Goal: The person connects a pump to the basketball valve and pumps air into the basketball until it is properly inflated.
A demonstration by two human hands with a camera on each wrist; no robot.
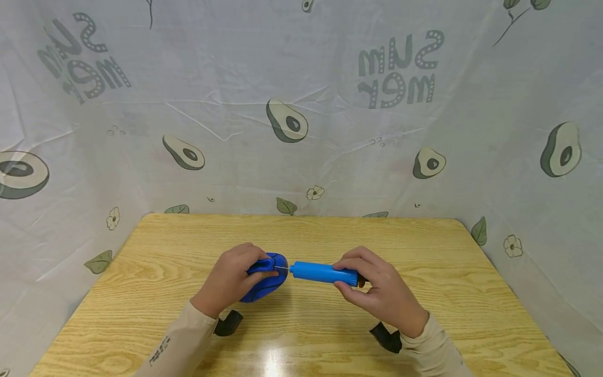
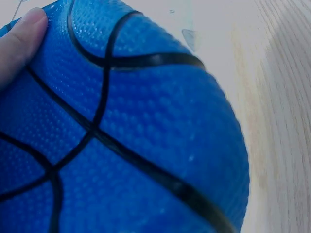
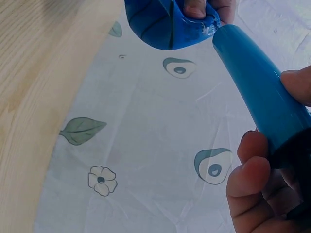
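Note:
A blue toy basketball (image 1: 268,287) with black lines looks slack and dented. My left hand (image 1: 234,275) pinches a fold of it, and its thumb (image 2: 22,43) lies on the pebbled skin in the left wrist view. In line with that fold is a blue hand pump (image 1: 314,272), which my right hand (image 1: 382,287) grips by its right end, fingers curled round it. A thin needle (image 1: 281,267) runs from the pump's tip to the ball. Whether it sits inside the ball I cannot tell. The right wrist view shows the pump's tip beside the ball (image 3: 170,29).
Both hands are above a wood-grain table (image 1: 320,335). A pale curtain (image 1: 235,157) printed with avocados and leaves hangs behind the table and along its sides. Dark curved pieces (image 1: 229,323) are at both wrists.

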